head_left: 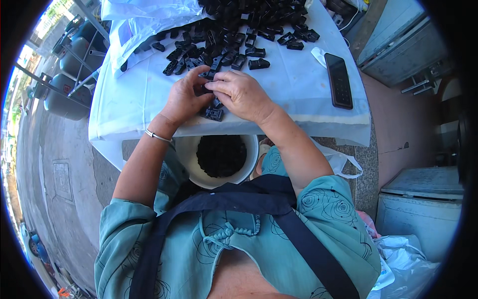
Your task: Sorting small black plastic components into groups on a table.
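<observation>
My left hand (pixel 183 99) and my right hand (pixel 242 94) meet over the near edge of a table covered with a white sheet (pixel 298 84). Between the fingertips of both hands sits a small black plastic part (pixel 205 90), mostly hidden by the fingers. Another black part (pixel 214 114) lies on the sheet just below my hands. A large heap of similar black plastic parts (pixel 234 35) spreads over the far half of the table. Under the table edge, in my lap, stands a white bucket (pixel 186 154) holding dark parts. A metal bangle (pixel 157 135) rings my left wrist.
A black phone (pixel 339 79) lies on the sheet to the right. A white plastic bag (pixel 134 20) lies at the far left of the table. Grey gas cylinders (pixel 64 94) stand to the left, grey crates (pixel 423 204) and plastic bags to the right.
</observation>
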Demonstrator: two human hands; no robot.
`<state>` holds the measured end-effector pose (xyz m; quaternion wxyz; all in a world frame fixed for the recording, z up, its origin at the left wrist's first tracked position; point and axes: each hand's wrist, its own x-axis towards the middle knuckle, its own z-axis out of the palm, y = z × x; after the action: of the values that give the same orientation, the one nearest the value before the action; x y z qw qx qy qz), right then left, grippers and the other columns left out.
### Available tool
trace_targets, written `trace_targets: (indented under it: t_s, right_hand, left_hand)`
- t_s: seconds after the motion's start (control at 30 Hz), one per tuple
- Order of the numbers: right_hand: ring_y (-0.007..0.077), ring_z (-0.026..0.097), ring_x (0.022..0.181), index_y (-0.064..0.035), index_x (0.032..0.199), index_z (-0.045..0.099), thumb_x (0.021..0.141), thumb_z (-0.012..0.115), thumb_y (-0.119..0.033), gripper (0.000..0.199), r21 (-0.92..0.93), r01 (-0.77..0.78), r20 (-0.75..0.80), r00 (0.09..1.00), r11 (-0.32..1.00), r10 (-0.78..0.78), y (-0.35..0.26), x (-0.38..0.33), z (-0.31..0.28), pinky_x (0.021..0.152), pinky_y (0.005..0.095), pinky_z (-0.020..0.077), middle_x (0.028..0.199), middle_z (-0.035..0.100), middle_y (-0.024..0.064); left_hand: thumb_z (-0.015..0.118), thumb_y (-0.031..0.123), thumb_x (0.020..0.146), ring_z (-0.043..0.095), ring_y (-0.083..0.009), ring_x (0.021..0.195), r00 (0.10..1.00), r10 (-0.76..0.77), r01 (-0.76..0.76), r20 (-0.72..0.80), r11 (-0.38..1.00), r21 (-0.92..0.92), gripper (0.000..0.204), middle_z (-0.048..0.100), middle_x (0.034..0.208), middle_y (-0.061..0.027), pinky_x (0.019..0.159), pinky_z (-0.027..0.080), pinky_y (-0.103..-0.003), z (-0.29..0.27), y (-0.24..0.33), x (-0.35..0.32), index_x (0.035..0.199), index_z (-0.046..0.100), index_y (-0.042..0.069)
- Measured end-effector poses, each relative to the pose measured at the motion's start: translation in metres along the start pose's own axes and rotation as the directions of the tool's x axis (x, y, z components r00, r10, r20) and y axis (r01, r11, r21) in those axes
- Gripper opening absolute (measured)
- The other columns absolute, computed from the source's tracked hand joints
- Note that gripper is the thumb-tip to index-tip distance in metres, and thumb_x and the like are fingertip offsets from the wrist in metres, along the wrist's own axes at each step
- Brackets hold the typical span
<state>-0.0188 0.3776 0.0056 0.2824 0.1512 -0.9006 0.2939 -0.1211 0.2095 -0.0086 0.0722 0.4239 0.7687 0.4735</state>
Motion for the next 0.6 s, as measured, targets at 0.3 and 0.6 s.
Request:
trace_targets:
  t_s: [0.3,0.6]
  right_hand:
    - [0.0286,0.064,0.095,-0.0093,0.111,0.068,0.083,0.062,-0.014,0.028,-0.191,0.025,0.039,0.999,0.981,-0.017,-0.005,-0.015,0.001,0.081,0.0397,0.0482,0.107,0.066,0.0102]
    - [0.0328,0.064,0.08,-0.0083,0.105,0.064,0.088,0.062,-0.021,0.022,-0.482,-0.49,-0.188,0.868,0.726,0.46,0.025,-0.002,-0.029,0.068,0.0421,0.0513,0.09,0.065,0.0146]
  left_hand:
    - [0.07,0.007,0.076,0.065,-0.018,0.074,0.997,0.046,-0.042,-0.066,0.997,0.061,0.038,0.062,0.103,-0.01,0.068,0.053,-0.029,-0.023,0.011,0.0,0.113,0.063,0.006]
    - [0.069,0.013,0.08,0.064,-0.0348,0.086,0.996,0.088,-0.079,-0.01,0.928,0.363,0.026,0.065,0.101,-0.0131,0.076,0.053,-0.039,-0.001,0.021,0.016,0.105,0.064,0.007]
